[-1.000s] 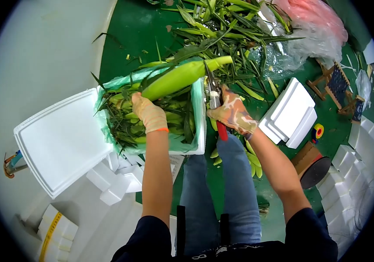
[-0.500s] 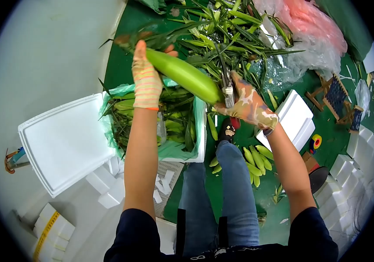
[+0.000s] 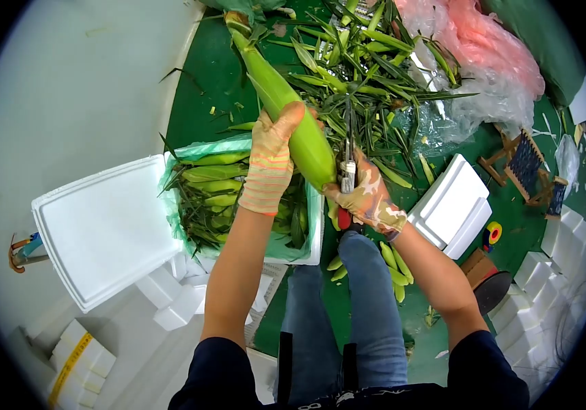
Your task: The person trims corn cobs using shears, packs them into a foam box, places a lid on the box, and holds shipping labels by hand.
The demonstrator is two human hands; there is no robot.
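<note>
My left hand point(image 3: 274, 154), in a striped work glove, is wrapped round the middle of a green ear of corn point(image 3: 272, 85) in its husk. The ear slants from upper left down to my right hand point(image 3: 369, 195), which wears a camouflage-patterned glove. Shears point(image 3: 348, 174) with a red handle are gripped in that hand, blades pointing away from me. My right thumb touches the ear's lower end. Beneath my left forearm stands a white foam box point(image 3: 314, 232) with a green plastic liner, filled with husked-over ears and leaves.
Cut leaves point(image 3: 364, 82) lie heaped on the green floor ahead, beside pink and clear plastic point(image 3: 470, 48). The box lid point(image 3: 108, 229) hangs out left. More corn ears point(image 3: 395, 263) lie near my legs. A foam lid point(image 3: 450, 205), a small stool point(image 3: 528, 160) and tape point(image 3: 493, 232) are right.
My left hand has slid down from the ear's upper part to its middle. The leaves around the far end are gone, leaving a bare stem end. Both hands have come slightly nearer me.
</note>
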